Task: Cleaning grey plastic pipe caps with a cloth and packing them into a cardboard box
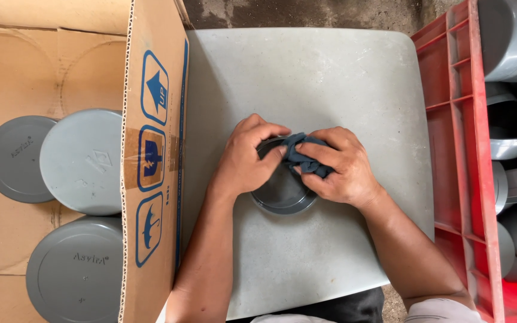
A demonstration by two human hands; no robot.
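Observation:
A round grey plastic cap [279, 192] lies open side up on a pale grey table top [306, 78]. My left hand [243, 158] grips its left rim, fingers curled over the edge. A dark blue-grey cloth [302, 157] is bunched in my right hand [339, 167], which presses it against the cap's upper right rim and inner wall. Both hands meet over the cap near the table's middle.
An open cardboard box [154, 149] at the left holds three round grey caps [82, 161] lying flat. Along the right edge stands a red plastic crate [459, 119] filled with several grey pipe fittings [513, 36]. Rough concrete floor shows beyond the table.

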